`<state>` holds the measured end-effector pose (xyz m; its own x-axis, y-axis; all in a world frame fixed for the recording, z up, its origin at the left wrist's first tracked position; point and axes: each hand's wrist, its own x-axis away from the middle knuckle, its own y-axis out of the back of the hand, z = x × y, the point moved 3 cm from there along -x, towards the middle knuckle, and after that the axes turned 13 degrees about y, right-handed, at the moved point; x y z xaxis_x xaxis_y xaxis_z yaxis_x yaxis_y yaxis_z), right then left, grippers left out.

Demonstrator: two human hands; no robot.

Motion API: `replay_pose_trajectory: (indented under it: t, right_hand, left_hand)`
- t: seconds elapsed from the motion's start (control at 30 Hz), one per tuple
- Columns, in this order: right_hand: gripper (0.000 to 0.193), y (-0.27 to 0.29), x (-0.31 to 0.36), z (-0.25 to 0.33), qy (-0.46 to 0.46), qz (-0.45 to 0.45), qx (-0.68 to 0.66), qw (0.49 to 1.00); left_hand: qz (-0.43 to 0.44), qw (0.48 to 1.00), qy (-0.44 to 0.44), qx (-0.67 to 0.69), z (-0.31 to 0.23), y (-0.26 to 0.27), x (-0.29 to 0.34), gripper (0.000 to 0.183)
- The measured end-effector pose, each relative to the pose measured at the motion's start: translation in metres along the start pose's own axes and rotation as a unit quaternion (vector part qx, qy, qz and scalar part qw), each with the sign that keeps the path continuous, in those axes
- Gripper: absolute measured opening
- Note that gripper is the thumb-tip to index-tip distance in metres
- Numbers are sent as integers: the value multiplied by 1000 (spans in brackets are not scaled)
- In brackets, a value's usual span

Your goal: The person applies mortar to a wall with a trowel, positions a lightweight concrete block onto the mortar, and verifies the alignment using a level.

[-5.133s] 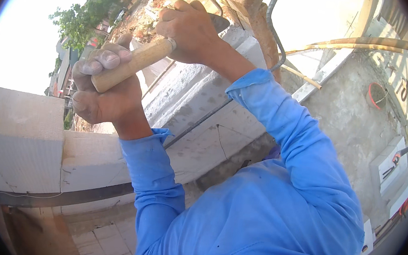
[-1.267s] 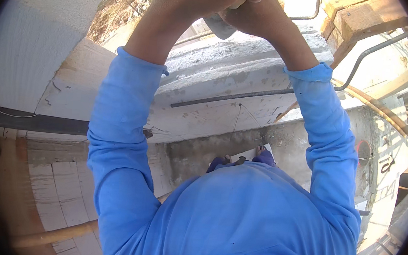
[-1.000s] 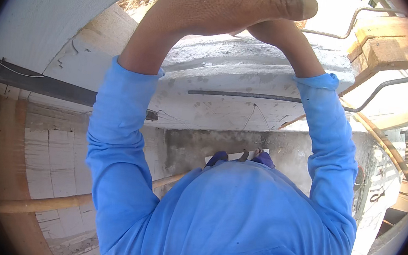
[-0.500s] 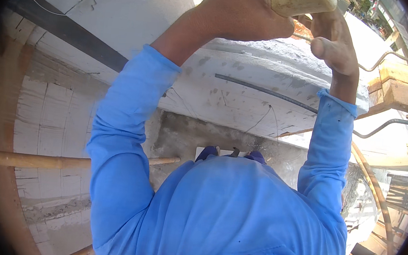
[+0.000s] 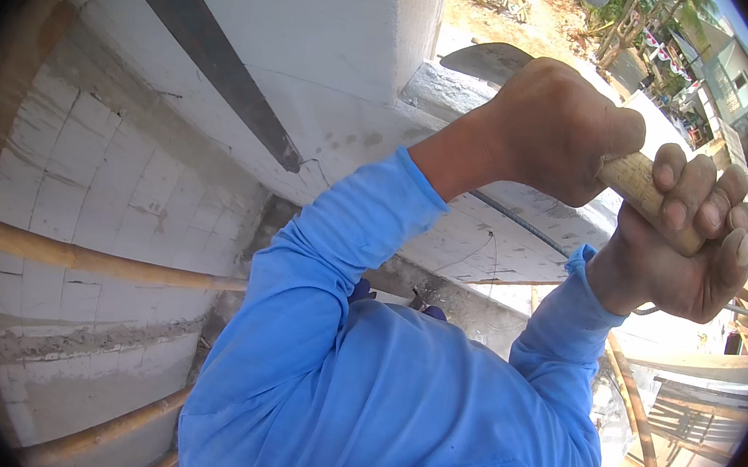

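Trowel point(image 5: 488, 61) was held up near a rough white ledge point(image 5: 443, 91), left grip point(image 5: 559, 130) was clamped around its wooden handle point(image 5: 635, 185) toward the blade, right grip point(image 5: 690, 275) curled around its end.

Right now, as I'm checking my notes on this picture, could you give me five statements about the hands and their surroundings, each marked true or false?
1. The left hand is nearer the trowel blade than the right hand is. True.
2. The right hand is empty. False: its fingers curl around the wooden handle.
3. The person's shirt is blue. True.
4. The dark bar is at the lower right of the picture. False: the dark bar slants across the upper left.
5. A light brown pole runs across the left part of the picture. True.
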<state>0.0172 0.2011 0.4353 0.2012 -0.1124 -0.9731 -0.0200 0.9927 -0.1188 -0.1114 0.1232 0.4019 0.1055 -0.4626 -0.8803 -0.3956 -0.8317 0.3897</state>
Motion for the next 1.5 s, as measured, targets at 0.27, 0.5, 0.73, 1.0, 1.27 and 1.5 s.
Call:
replay_pose_trajectory:
  t: [0.27,0.5,0.73,1.0,1.27,1.5]
  right_hand:
    - [19,-9,-2,-7,10,-99,8,995]
    - [23,-5,2,-5,-37,-16,9,999]
    - [20,4,19,-30,-6,-76,44,996]
    - [25,10,23,-28,-12,-61,5,998]
    - [11,19,26,-21,-36,-39,20,998]
    - [15,30,3,24,-58,-28,81,995]
  left_hand:
    - [15,999,-28,-26,-8,15,-16,19]
    - [-19,999,0,29,16,2,7,19]
    - [5,999,44,31,36,-5,23,20]
    - [33,999,28,5,33,-2,15,20]
    - [-46,998,22,44,35,-20,23,19]
    - [-39,993,37,108,1,-54,2,23]
